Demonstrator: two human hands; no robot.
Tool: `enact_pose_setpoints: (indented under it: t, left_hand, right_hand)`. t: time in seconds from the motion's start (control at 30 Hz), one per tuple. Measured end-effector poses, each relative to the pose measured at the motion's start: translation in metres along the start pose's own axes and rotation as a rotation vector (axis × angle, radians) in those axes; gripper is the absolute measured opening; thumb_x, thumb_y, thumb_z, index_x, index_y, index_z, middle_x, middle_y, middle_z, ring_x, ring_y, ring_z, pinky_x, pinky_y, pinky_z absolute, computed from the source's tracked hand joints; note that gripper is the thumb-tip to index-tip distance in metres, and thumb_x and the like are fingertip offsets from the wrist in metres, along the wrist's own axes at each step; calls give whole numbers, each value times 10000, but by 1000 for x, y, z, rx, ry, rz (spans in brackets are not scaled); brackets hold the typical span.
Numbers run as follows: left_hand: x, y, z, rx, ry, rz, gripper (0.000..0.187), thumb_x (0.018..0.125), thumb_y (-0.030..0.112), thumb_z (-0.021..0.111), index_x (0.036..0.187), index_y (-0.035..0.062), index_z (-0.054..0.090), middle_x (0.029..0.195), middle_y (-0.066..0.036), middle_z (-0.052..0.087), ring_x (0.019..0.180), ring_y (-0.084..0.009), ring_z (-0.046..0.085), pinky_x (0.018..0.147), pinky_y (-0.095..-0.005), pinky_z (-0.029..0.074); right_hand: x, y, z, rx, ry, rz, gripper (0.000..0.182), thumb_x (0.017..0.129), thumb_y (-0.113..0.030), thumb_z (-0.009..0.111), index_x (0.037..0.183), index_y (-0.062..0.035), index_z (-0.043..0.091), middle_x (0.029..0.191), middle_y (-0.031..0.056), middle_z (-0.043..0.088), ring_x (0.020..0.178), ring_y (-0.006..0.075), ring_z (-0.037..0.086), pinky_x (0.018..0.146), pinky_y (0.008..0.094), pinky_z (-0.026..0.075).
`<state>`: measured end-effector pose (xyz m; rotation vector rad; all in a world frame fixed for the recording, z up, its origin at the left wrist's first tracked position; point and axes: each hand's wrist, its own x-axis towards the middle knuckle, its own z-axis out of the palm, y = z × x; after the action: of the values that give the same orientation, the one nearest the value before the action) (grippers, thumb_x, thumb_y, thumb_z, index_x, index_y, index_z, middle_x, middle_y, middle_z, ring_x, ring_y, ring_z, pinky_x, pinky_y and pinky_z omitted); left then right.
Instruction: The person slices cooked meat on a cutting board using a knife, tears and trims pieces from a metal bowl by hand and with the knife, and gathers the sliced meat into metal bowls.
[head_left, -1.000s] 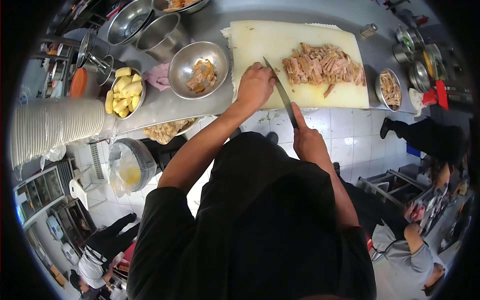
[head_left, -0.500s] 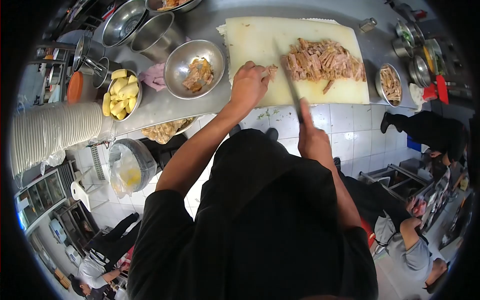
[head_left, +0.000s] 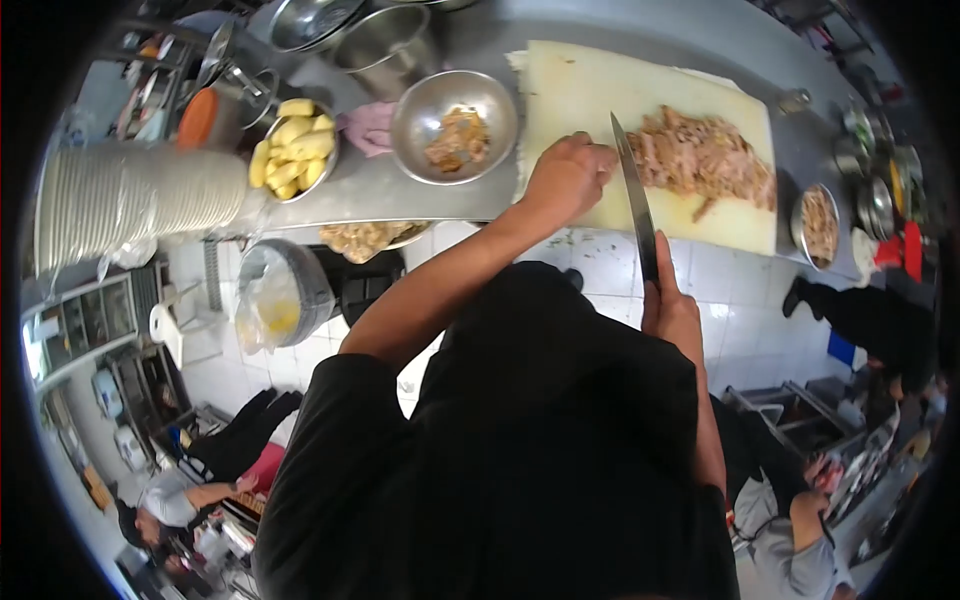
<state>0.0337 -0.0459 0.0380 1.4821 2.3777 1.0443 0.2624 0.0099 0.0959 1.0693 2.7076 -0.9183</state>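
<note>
My right hand [head_left: 675, 315] grips the dark handle of a long knife [head_left: 637, 195], its blade pointing away from me over the cutting board [head_left: 575, 85]. Just left of the blade, my left hand [head_left: 570, 180] is closed, fingers curled low over the board. Whatever lies under those fingertips is hidden. On the other side of the knife, a heap of sliced cooked meat [head_left: 705, 160] covers the board's right half. A steel bowl [head_left: 405, 125] with a few meat scraps [head_left: 460, 140] stands left of the board.
A bowl of peeled yellow pieces [head_left: 295, 145], a pink cloth [head_left: 370, 128] and a deep steel pot [head_left: 390, 50] are at left. Stacked white plates [head_left: 140, 195] line the counter's left end. A bowl of cut meat [head_left: 818, 225] stands at right. Other people work behind me.
The view has shifted, so the counter sits further right. The small meat piece seen by my left fingertips earlier no longer shows. The knife remains in my right hand.
</note>
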Motion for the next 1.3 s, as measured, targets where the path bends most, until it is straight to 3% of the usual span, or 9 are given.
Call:
enact_pose_setpoints:
  t: [0.13, 0.23, 0.57, 0.77, 0.87, 1.03, 1.1, 1.17, 1.3]
  left_hand:
    - [-11, -25, -66, 29, 72, -57, 277, 767, 222, 712, 1005, 80, 707, 949, -161, 645, 901, -330, 630, 815, -416, 495]
    - [-17, -74, -110, 461, -141, -309, 406, 728, 324, 751, 1036, 67, 692, 1024, -168, 661, 944, -337, 643, 831, -418, 511]
    - [-5, -111, -89, 700, -416, -412, 303, 773, 232, 672, 974, 6, 685, 1030, -206, 683, 959, -318, 681, 821, -419, 553]
    - [-8, -139, -80, 758, -394, -302, 389, 788, 300, 686, 1078, 43, 649, 1035, -214, 672, 1032, -321, 648, 883, -431, 523]
    - [-8, -127, -82, 798, -311, -452, 431, 794, 353, 673, 1076, 29, 636, 1022, -225, 670, 1029, -338, 640, 884, -425, 513]
    - [-11, -170, -102, 705, -218, -371, 438, 785, 361, 661, 1044, 7, 654, 1026, -239, 666, 1016, -368, 633, 851, -444, 499]
    - [-12, -165, -115, 572, -124, -318, 438, 768, 336, 673, 1016, -24, 673, 911, -217, 684, 873, -317, 678, 756, -398, 517]
    - [-8, -185, -131, -155, -104, -559, 297, 842, 199, 647, 989, -57, 668, 635, -34, 587, 553, -94, 534, 523, -252, 428]
    - [11, -145, -152, -412, -21, -401, 218, 905, 82, 605, 1096, -18, 640, 746, 12, 580, 633, -46, 482, 569, -206, 361]
  right_hand:
    - [-2, 9, 16, -64, -66, -11, 713, 917, -77, 507, 1518, -266, 173, 681, 253, 630, 638, 453, 617, 604, 550, 477]
    - [0, 15, 15, -139, -26, 55, 712, 921, -85, 501, 1521, -266, 163, 683, 257, 632, 645, 460, 618, 615, 555, 483]
    - [6, 24, 32, -92, 68, 59, 718, 902, -74, 503, 1521, -248, 183, 663, 265, 620, 624, 461, 606, 603, 550, 478]
    - [-1, 25, 34, -93, 70, 134, 758, 830, -37, 482, 1515, -203, 203, 687, 263, 633, 635, 435, 626, 642, 542, 498]
    - [4, 15, 27, -37, -1, 140, 826, 767, -4, 489, 1518, -194, 202, 704, 258, 642, 652, 417, 643, 649, 524, 512]
    - [3, 17, 32, -16, 18, 115, 839, 771, -3, 497, 1524, -203, 186, 682, 230, 637, 642, 399, 645, 632, 496, 521]
    - [1, 18, 31, -11, 39, 108, 853, 769, 1, 510, 1526, -215, 181, 698, 222, 638, 667, 385, 650, 640, 482, 525]
    - [0, 23, 36, 8, 80, 86, 837, 766, 11, 503, 1520, -198, 207, 663, 209, 626, 645, 389, 636, 625, 488, 515]
    - [0, 20, 31, 37, 23, 121, 844, 785, 19, 484, 1529, -238, 178, 735, 199, 639, 717, 375, 645, 675, 476, 515]
